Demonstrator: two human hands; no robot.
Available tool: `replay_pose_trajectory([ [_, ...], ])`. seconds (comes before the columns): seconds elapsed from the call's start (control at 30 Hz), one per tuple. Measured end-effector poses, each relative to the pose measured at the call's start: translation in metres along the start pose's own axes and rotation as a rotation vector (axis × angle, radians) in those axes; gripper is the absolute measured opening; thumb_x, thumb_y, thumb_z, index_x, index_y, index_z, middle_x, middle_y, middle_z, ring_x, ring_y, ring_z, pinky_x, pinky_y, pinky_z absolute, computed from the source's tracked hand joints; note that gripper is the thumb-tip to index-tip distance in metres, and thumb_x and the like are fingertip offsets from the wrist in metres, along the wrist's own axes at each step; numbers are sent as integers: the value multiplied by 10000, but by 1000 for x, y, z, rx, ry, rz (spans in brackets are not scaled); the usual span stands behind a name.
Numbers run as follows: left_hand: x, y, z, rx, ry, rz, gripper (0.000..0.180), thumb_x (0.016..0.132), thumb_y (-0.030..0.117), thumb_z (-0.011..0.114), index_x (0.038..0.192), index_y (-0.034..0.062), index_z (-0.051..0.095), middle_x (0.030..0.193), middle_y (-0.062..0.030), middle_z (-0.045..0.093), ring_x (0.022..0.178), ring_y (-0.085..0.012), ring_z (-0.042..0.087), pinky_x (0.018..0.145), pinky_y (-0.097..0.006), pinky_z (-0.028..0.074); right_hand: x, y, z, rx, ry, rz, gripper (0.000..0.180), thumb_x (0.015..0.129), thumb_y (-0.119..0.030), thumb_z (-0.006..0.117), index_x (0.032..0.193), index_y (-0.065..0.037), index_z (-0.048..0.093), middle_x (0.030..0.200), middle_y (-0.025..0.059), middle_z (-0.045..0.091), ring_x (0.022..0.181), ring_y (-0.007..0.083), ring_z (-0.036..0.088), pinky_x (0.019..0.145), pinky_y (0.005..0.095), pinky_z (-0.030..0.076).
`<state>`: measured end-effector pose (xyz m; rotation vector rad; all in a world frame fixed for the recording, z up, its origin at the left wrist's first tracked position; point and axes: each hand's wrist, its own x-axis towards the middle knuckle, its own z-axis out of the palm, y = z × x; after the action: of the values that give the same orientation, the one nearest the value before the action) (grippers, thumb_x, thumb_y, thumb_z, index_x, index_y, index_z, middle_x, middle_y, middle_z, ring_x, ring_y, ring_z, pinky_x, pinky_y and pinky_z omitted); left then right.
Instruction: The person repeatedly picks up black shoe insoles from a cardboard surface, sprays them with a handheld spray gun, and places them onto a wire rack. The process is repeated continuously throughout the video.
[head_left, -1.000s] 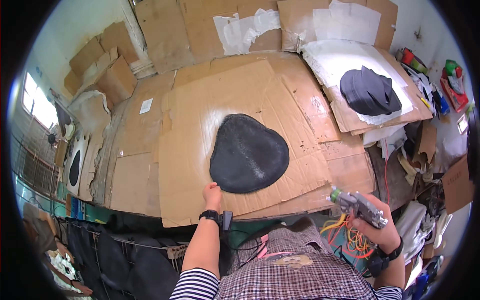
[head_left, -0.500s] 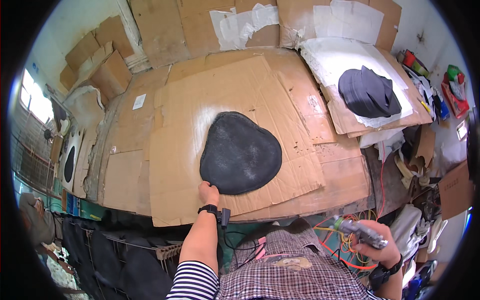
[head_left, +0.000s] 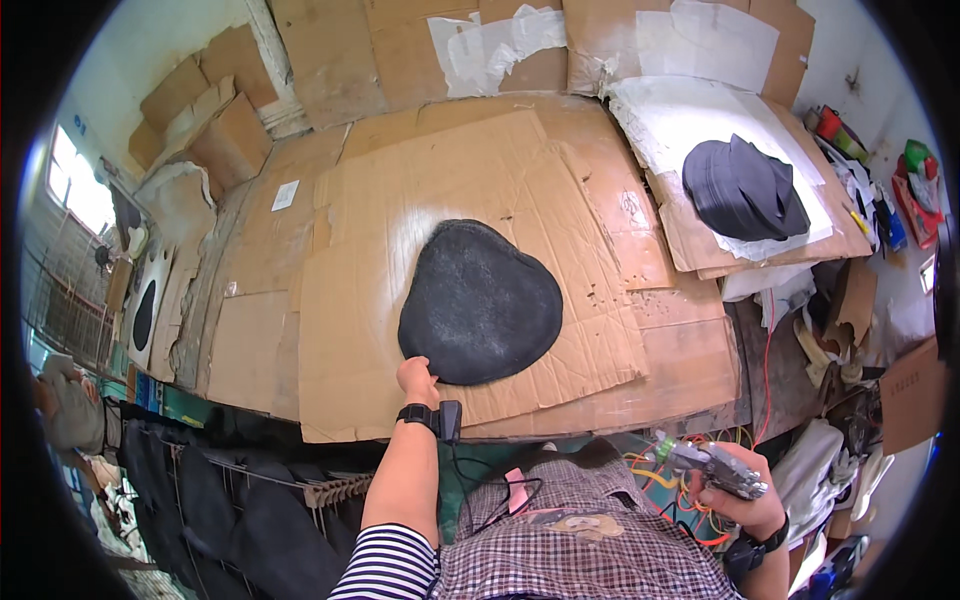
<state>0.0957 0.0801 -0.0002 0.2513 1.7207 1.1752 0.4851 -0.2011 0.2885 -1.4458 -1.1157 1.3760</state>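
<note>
A black, rounded-triangular pad [head_left: 482, 305] with a dusty grey middle lies flat on a brown cardboard sheet [head_left: 340, 370]. My left hand [head_left: 417, 381] is closed on its lower-left edge, the fingertips at the rim. At the lower right, my right hand [head_left: 748, 492] is wrapped round a metal spray gun [head_left: 715, 467] with a green front end, held off the table's near edge. The gun's tip points to the left, toward the space in front of my checked apron [head_left: 580, 535]. Part of its grip is hidden by my fingers.
On a white-covered board [head_left: 640, 110] at the right rests a stack of black sheets [head_left: 745, 190]. Black pieces hang on a rack [head_left: 260, 525] at the lower left. Coloured hoses [head_left: 655, 480] and a red cord [head_left: 768, 370] run near my right hand. Cardboard panels [head_left: 330, 60] stand behind.
My right hand with the spray gun has shifted slightly left. My left hand stays on the pad's edge, and the pad lies as before. The whole view has moved a little.
</note>
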Motion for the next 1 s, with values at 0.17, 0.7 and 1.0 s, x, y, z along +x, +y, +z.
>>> replay_pose_trajectory([
  [0.17,31,-13,1,-112,-35,-97,332,767,-12,552,1088,52,493,946,-91,549,787,-253,569,696,-442,519,18,8,8,136,112,-105,532,775,-26,704,1252,38,479,873,89,636,799,162,627,740,318,519],
  [0.7,-139,278,19,-755,-1039,453,151,818,-24,538,954,7,597,931,-96,668,863,-209,627,833,-328,498,4,-5,-7,14,80,-14,550,760,-82,736,1250,24,508,866,65,633,779,138,609,659,240,482],
  [1.0,-150,262,-102,-917,-717,498,205,814,-40,543,1018,-25,559,945,-115,640,884,-227,602,782,-342,503,-21,-15,17,-56,251,-85,584,765,-201,742,1238,42,500,815,66,631,695,124,599,608,243,468],
])
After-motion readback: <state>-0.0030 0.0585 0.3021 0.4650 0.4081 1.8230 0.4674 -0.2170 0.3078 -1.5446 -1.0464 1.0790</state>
